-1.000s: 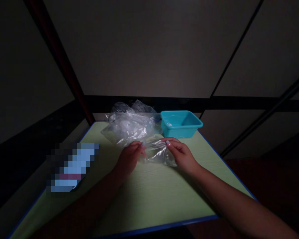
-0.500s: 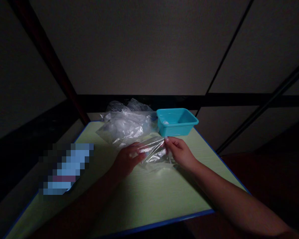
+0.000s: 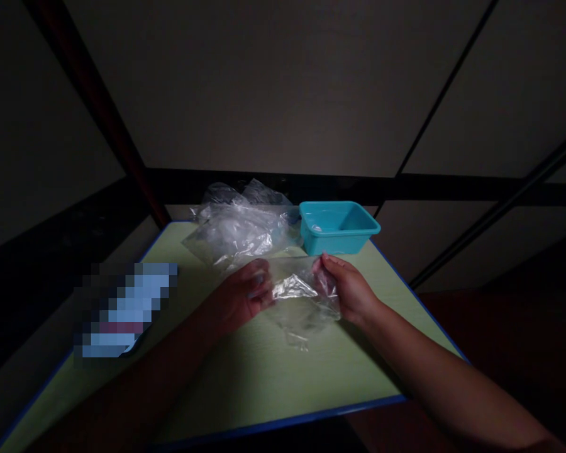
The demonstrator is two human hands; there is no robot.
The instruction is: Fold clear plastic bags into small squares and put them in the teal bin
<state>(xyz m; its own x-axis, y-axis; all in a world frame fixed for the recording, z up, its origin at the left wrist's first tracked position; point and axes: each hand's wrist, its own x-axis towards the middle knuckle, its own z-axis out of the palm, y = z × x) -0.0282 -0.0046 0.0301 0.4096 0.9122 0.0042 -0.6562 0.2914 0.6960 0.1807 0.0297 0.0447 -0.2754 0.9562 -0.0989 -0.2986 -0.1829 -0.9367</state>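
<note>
A clear plastic bag is stretched between my two hands above the table, its lower part hanging loose and crumpled. On its left side, my left hand grips the bag, with the fingers partly seen through the film. My right hand pinches the upper right edge between thumb and fingers. Behind my left hand lies a heap of crumpled clear plastic bags. Just beyond my right hand stands a turquoise plastic basket with a small pale thing inside that I cannot make out.
The light green table has a blue edge. At its left lies a flat, pixelated object, perhaps a device with a lit face. Close behind the table rises a panelled wall.
The bag has been spread wider and flatter between my hands, and its lower part hangs further down. My right hand has shifted slightly right. The view has tilted a little.
</note>
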